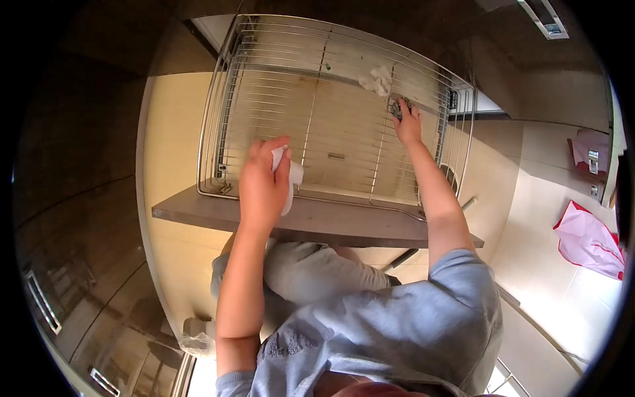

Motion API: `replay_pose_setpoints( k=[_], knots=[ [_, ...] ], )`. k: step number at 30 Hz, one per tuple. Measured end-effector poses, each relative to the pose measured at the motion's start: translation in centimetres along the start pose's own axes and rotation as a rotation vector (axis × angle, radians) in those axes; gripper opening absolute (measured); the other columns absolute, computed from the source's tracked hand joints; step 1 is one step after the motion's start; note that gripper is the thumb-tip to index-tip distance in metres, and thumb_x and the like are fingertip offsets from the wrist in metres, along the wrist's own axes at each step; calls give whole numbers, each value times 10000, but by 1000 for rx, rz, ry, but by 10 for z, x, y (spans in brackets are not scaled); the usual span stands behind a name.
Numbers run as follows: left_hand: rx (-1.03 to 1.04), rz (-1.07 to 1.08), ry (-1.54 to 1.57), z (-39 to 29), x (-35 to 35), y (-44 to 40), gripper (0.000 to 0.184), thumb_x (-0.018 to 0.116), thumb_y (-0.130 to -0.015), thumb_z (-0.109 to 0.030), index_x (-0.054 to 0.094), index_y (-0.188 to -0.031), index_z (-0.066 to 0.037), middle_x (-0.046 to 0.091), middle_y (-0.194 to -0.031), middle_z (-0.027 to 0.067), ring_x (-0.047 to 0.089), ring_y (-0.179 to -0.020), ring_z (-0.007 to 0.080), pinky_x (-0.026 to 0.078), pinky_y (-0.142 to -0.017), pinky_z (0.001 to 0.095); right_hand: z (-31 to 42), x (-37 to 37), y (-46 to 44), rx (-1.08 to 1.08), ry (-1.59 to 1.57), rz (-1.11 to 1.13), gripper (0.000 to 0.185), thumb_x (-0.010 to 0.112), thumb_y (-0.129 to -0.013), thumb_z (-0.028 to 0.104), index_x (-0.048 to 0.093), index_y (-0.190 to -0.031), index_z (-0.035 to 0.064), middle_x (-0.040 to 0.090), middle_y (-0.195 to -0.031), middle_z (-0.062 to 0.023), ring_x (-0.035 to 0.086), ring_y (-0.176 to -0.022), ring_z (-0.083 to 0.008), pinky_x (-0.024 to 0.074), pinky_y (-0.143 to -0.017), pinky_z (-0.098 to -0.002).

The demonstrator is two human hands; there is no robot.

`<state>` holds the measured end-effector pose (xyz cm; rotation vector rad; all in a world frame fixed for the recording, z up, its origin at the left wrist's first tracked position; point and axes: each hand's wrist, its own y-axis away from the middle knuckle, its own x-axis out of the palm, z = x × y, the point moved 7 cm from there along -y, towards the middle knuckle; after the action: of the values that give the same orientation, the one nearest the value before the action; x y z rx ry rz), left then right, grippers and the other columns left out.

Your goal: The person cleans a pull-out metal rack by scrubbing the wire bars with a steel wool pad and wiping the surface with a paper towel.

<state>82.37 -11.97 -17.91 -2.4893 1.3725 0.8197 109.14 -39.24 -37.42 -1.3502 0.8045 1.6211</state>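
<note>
While the right hand (pixel 409 126) stretched deep into the wire basket (pixel 264 112), its fingers lay over a dark, patterned pad (pixel 399 109) toward the far right corner; whether they pinched it or merely pressed, I couldn't tell. And over on the near left, the left hand (pixel 260 182) had its fingers curled around a white, bottle-like object (pixel 297 175), up above the basket! A crumpled white wad (pixel 377 81) lay just beyond the pad, and the brown front panel (pixel 317 217) ran along the near side.
</note>
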Motion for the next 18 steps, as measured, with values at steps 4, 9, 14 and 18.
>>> replay_pose_setpoints(
  k=[4,9,14,18],
  knots=[
    [77,48,-117,-15,1,13,177,587,-841,-85,608,-1013,-49,572,-868,142,566,-705,307,466,-640,365,-41,-6,-8,142,-221,-69,485,658,-776,89,520,-1242,95,399,-1278,-175,448,-1086,-362,406,-934,-404],
    [125,182,-213,-8,11,32,192,613,-807,-65,620,-999,-51,593,-899,137,583,-711,302,473,-635,368,-102,0,-53,580,-75,-266,435,618,-823,179,526,-1241,102,458,-1236,-169,503,-1023,-326,436,-860,-373],
    [150,255,-306,-6,19,36,225,625,-768,-56,625,-993,-49,586,-869,133,584,-752,314,480,-651,390,1,5,-55,-81,68,-396,273,615,-815,238,653,-1071,154,581,-1089,-119,567,-947,-292,469,-806,-385],
    [119,305,-294,1,23,36,233,622,-764,-56,626,-997,-56,586,-876,131,584,-782,332,483,-682,403,-121,22,-58,435,-181,-352,217,584,-847,247,626,-988,87,595,-1045,-185,586,-875,-312,470,-793,-400]
  ],
)
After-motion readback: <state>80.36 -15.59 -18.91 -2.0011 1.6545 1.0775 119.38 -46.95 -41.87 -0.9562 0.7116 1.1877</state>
